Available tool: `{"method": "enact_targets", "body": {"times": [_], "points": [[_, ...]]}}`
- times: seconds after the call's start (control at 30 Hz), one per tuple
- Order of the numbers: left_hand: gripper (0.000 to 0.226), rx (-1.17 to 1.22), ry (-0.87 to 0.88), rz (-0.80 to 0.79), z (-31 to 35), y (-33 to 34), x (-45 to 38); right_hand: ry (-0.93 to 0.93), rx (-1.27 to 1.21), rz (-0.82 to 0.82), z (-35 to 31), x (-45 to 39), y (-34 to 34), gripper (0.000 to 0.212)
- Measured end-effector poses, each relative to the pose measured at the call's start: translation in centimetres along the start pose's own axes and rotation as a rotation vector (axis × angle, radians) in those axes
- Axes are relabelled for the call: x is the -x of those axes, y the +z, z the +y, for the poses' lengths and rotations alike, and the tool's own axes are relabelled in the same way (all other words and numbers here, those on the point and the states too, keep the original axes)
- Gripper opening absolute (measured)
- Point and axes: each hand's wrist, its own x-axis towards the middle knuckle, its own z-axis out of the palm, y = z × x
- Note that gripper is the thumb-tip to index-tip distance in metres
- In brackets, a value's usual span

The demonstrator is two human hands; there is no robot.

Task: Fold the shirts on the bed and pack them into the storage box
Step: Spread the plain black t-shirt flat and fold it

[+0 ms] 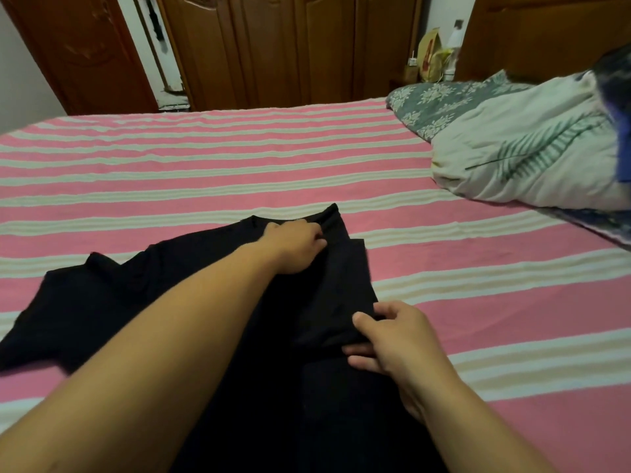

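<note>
A black shirt [112, 302] lies spread on the pink and white striped bed [205, 165], its left sleeve reaching out to the left. The shirt's right side is folded inward over the body. My left hand [295, 245] reaches across to the collar end, fingers curled and pinching the fabric near the neckline. My right hand [389, 339] grips the folded right edge lower down, thumb on top and fingers under the cloth. No storage box is in view.
A rumpled quilt [532, 155] with leaf print and a floral pillow [440, 104] lie at the bed's right side. Brown wooden wardrobe doors [290, 46] stand beyond the far edge. A bedside stand with a bottle and bags [437, 56] sits by the headboard.
</note>
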Motion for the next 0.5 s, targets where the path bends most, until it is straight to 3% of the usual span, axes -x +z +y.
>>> {"method": "enact_targets", "body": {"times": [0.3, 0.43, 0.5], "points": [[0.015, -0.154, -0.216, 0.010, -5.5, -1.1, 2.6, -0.069, 0.106, 0.055, 0.1, 0.1, 0.4, 0.027], [0.025, -0.036, -0.134, 0.097, -1.6, -1.4, 1.3, -0.120, 0.121, 0.061, -0.1, 0.2, 0.4, 0.033], [0.033, 0.030, -0.094, 0.025, 0.4, -0.9, 0.4, -0.137, 0.140, 0.053, -0.3, 0.2, 0.3, 0.038]]}}
